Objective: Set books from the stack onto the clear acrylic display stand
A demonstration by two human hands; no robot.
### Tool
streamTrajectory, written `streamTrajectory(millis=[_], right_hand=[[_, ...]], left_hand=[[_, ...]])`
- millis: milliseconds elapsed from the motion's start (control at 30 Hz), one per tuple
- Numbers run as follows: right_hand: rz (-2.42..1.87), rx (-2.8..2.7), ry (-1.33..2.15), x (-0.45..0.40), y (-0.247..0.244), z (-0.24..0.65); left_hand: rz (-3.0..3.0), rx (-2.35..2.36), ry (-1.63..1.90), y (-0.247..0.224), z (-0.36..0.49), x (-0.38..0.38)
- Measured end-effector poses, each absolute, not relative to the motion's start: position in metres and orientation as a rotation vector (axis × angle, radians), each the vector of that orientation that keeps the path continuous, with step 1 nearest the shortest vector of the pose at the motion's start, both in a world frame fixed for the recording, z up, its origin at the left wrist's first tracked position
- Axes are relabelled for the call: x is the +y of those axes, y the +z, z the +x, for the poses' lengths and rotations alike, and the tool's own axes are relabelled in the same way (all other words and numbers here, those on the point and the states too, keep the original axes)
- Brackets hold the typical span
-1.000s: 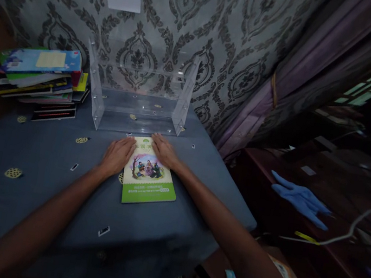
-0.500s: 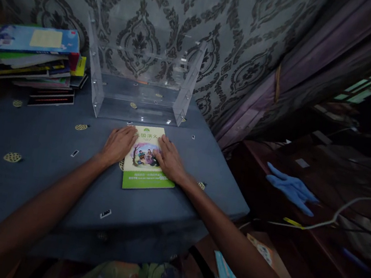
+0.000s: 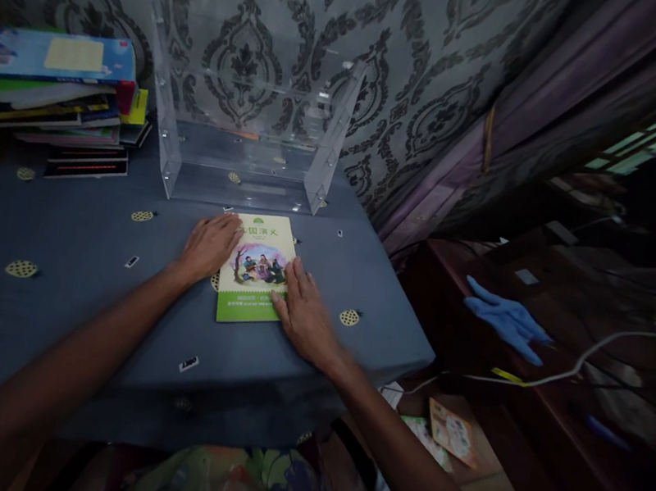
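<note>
Tbl (image 3: 75, 272) w/ side rm, both hands (image 3: 211, 245) @ bk (image 3: 258, 265) edges

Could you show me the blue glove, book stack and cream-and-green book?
Blue glove (image 3: 507, 318): head view, on its broad middle.
Book stack (image 3: 55, 105): head view, on book edges midway up.
Cream-and-green book (image 3: 258, 267): head view, on its cover picture.

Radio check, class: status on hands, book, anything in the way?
Left hand at upper left edge of book, right hand at lower right. Book flat on table, cover up. Transparent rack stands just beyond.
</note>
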State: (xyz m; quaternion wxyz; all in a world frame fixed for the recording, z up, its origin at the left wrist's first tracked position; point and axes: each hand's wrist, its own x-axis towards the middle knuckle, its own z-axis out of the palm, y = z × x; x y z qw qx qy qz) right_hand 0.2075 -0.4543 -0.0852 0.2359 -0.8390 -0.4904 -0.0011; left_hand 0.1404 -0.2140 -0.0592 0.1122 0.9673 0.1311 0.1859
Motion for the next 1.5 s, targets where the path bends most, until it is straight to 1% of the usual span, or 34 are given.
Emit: streamTrajectory(millis=[300,500,700,933,1100,1233,1500], right_hand=[[-2.305,-1.354,-0.018,-0.463,-0.084,0.197],[-2.301,-1.349,-0.016,-0.463,-0.085,0.197],[-2.285,-1.35,-0.02,-0.463,-0.082,0.196],[-2.283,-1.355,-0.02,-0.463,-0.081,0.195],[-2.318,-1.353,-0.012,-0.463,-0.082,0.196],[-2.305,-1.348,0.015,-0.464,-0.082,0.197],[-2.167,-1.284,0.116,-0.472,-0.076,0.208]], left_hand=[[2.882,0.371,0.5,-0.063,0.14,-0.214],[2.906,0.408,0.342,-0.071,0.129,-0.226],[2.973,0.204,0.211,-0.072,0.092,-0.251],[3.012,-0.043,0.203,-0.069,0.047,-0.286],[2.989,-0.12,0.186,-0.068,0.035,-0.297],[2.933,-0.047,0.167,-0.069,0.04,-0.291],[2.723,0.445,0.194,-0.072,0.08,-0.253]])
